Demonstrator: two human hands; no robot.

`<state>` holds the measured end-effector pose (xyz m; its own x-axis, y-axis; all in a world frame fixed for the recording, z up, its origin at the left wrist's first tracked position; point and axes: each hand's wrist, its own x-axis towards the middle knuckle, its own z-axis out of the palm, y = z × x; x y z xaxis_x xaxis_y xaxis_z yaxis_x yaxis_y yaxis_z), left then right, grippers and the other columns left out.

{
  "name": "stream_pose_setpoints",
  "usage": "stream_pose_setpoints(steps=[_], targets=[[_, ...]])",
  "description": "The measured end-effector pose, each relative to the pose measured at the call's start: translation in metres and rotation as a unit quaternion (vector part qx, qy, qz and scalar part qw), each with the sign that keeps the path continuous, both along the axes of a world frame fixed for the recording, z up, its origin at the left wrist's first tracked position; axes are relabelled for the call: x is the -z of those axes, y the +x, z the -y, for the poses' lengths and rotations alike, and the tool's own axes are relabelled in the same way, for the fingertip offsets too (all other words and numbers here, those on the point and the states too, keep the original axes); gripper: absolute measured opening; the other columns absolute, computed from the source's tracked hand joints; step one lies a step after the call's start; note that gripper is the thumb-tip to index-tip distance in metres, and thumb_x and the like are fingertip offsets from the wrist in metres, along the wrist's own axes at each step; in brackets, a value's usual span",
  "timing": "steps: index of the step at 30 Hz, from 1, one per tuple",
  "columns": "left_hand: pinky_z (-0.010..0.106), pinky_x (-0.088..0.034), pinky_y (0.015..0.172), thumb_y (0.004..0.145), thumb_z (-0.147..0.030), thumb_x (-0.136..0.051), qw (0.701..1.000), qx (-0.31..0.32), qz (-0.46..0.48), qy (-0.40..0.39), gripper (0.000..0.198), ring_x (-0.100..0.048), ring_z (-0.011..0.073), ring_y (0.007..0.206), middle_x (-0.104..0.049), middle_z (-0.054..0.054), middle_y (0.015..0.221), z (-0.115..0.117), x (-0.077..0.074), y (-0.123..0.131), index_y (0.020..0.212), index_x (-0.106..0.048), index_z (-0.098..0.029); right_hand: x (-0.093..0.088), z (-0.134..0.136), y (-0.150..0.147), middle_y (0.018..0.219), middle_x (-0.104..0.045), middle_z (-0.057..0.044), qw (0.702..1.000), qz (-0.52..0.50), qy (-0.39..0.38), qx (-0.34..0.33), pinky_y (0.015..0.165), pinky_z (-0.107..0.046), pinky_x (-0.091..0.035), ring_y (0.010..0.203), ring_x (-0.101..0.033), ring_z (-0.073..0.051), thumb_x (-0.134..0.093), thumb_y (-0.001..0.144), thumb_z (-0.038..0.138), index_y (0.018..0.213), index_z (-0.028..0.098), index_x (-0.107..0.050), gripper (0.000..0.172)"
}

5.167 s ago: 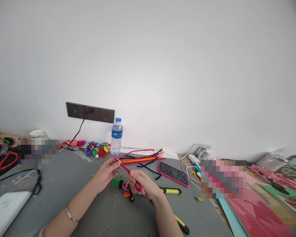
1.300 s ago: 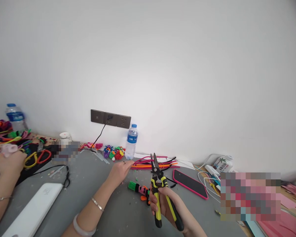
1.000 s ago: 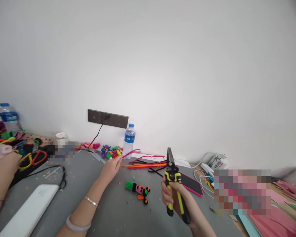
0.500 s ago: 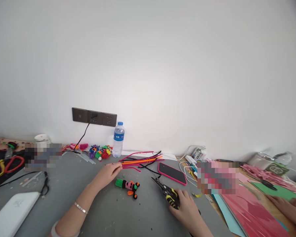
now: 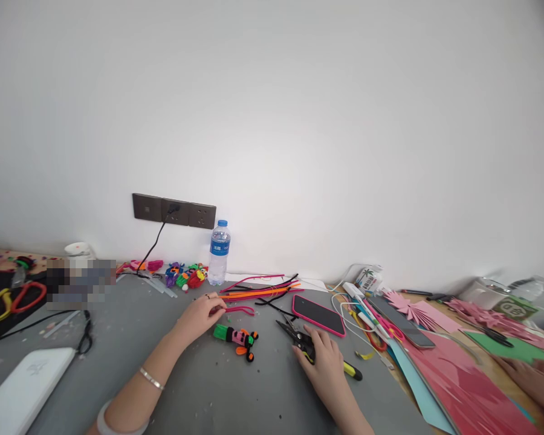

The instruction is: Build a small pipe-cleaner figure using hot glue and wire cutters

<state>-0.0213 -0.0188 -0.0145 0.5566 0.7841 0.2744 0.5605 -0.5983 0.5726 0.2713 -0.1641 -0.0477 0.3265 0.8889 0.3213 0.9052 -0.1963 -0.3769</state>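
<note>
My left hand (image 5: 206, 313) is closed on a short length of folded pink pipe cleaner (image 5: 241, 310). Just beyond it lies a bundle of orange, pink and black pipe cleaners (image 5: 263, 293). A small pipe-cleaner figure (image 5: 239, 338), green, pink, black and orange, rests on the grey mat below that hand. My right hand (image 5: 320, 353) curls over black and yellow pliers (image 5: 301, 341), whose jaws point up and left; its fingers cover most of the handles. A yellow and black tool (image 5: 352, 370) shows beside this hand.
Behind stand a water bottle (image 5: 219, 254) and colourful pipe-cleaner pieces (image 5: 185, 277). A pink-edged phone (image 5: 318, 315) lies right of centre. Cables, scissors, a grey phone (image 5: 403, 323) and pink paper (image 5: 462, 374) are at right, near another person's hands (image 5: 526, 377). A white device (image 5: 27, 389) is at left.
My left hand has come away from the bundle with the folded pink piece. My right hand has shifted left and forward over the pliers, uncovering the yellow and black tool.
</note>
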Motion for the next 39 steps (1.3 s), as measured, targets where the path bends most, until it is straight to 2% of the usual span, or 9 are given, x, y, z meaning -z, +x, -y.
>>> stream_pose_setpoints(steps=[7, 15, 18, 21, 24, 29, 32, 36, 39], targets=[[0.025, -0.04, 0.06, 0.09, -0.03, -0.042, 1.0, -0.003, -0.005, -0.027, 0.022, -0.057, 0.0167, 0.065, -0.063, 0.001, 0.084, -0.001, -0.001, -0.001, 0.086, -0.063, -0.024, -0.02, -0.018, -0.019, 0.118, -0.057, -0.012, 0.998, -0.058, 0.004, -0.019, 0.092, -0.052, -0.036, 0.107, -0.052, -0.036, -0.055, 0.077, 0.035, 0.122, 0.024, -0.053, 0.046], [0.026, -0.043, 0.063, 0.09, -0.03, -0.043, 1.0, 0.001, 0.023, -0.01, 0.022, -0.058, 0.0174, 0.069, -0.064, 0.002, 0.085, -0.002, 0.0, 0.0, 0.086, -0.064, -0.023, -0.057, -0.041, -0.048, 0.109, -0.06, -0.008, 0.956, -0.214, 0.084, -0.184, 0.093, -0.046, -0.038, 0.102, -0.053, -0.03, -0.057, 0.083, 0.031, 0.111, 0.028, -0.062, 0.029], [0.027, -0.046, 0.069, 0.092, -0.029, -0.044, 0.998, 0.027, 0.057, 0.021, 0.022, -0.061, 0.0187, 0.078, -0.065, 0.004, 0.089, -0.001, -0.002, 0.001, 0.087, -0.064, -0.023, -0.066, -0.06, -0.067, 0.091, -0.061, -0.008, 0.94, -0.235, 0.083, -0.233, 0.083, -0.042, -0.041, 0.088, -0.054, -0.028, -0.061, 0.079, 0.029, 0.096, 0.026, -0.069, 0.019], [0.027, -0.048, 0.074, 0.092, -0.027, -0.046, 0.993, 0.063, 0.085, 0.049, 0.021, -0.062, 0.019, 0.086, -0.065, 0.004, 0.09, 0.002, -0.004, 0.005, 0.088, -0.065, -0.023, -0.07, -0.077, -0.085, 0.067, -0.053, -0.002, 0.932, -0.241, 0.038, -0.269, 0.065, -0.033, -0.039, 0.065, -0.049, -0.02, -0.063, 0.076, 0.025, 0.08, 0.023, -0.069, 0.007], [0.026, -0.048, 0.073, 0.092, -0.026, -0.047, 0.99, 0.064, 0.107, 0.067, 0.021, -0.062, 0.0177, 0.084, -0.066, 0.004, 0.087, 0.005, -0.004, 0.01, 0.088, -0.067, -0.022, -0.071, -0.089, -0.095, 0.055, -0.047, 0.003, 0.915, -0.275, -0.02, -0.294, 0.054, -0.027, -0.032, 0.053, -0.041, -0.014, -0.06, 0.078, 0.025, 0.069, 0.021, -0.063, 0.011], [0.023, -0.048, 0.062, 0.089, -0.027, -0.054, 0.984, 0.024, 0.164, 0.066, 0.017, -0.063, 0.0137, 0.067, -0.069, 0.003, 0.083, 0.007, -0.002, 0.018, 0.086, -0.069, -0.021, -0.069, -0.094, -0.093, 0.053, -0.045, 0.006, 0.855, -0.383, -0.108, -0.334, 0.049, -0.024, -0.026, 0.049, -0.035, -0.009, -0.064, 0.079, 0.035, 0.07, 0.019, -0.059, 0.019], [0.023, -0.05, 0.06, 0.087, -0.028, -0.056, 0.979, -0.004, 0.2, 0.034, 0.016, -0.063, 0.0134, 0.062, -0.073, 0.003, 0.084, 0.009, -0.002, 0.019, 0.086, -0.069, -0.02, -0.067, -0.093, -0.088, 0.05, -0.038, 0.009, 0.797, -0.49, -0.129, -0.33, 0.046, -0.022, -0.021, 0.045, -0.027, -0.006, -0.066, 0.078, 0.042, 0.073, 0.017, -0.058, 0.027], [0.027, -0.054, 0.065, 0.085, -0.032, -0.057, 0.972, -0.029, 0.232, -0.028, 0.018, -0.069, 0.0184, 0.071, -0.077, 0.005, 0.088, 0.012, -0.002, 0.021, 0.086, -0.07, -0.02, -0.061, -0.094, -0.084, 0.048, -0.032, 0.012, 0.713, -0.626, -0.125, -0.29, 0.042, -0.022, -0.012, 0.041, -0.017, -0.003, -0.073, 0.073, 0.045, 0.071, 0.016, -0.057, 0.033], [0.028, -0.056, 0.067, 0.086, -0.034, -0.054, 0.961, -0.02, 0.256, -0.099, 0.021, -0.072, 0.0217, 0.078, -0.078, 0.005, 0.087, 0.016, -0.005, 0.025, 0.091, -0.068, -0.02, -0.055, -0.097, -0.082, 0.047, -0.033, 0.012, 0.682, -0.673, -0.105, -0.266, 0.04, -0.021, -0.011, 0.039, -0.02, -0.002, -0.077, 0.07, 0.045, 0.067, 0.015, -0.056, 0.037]])
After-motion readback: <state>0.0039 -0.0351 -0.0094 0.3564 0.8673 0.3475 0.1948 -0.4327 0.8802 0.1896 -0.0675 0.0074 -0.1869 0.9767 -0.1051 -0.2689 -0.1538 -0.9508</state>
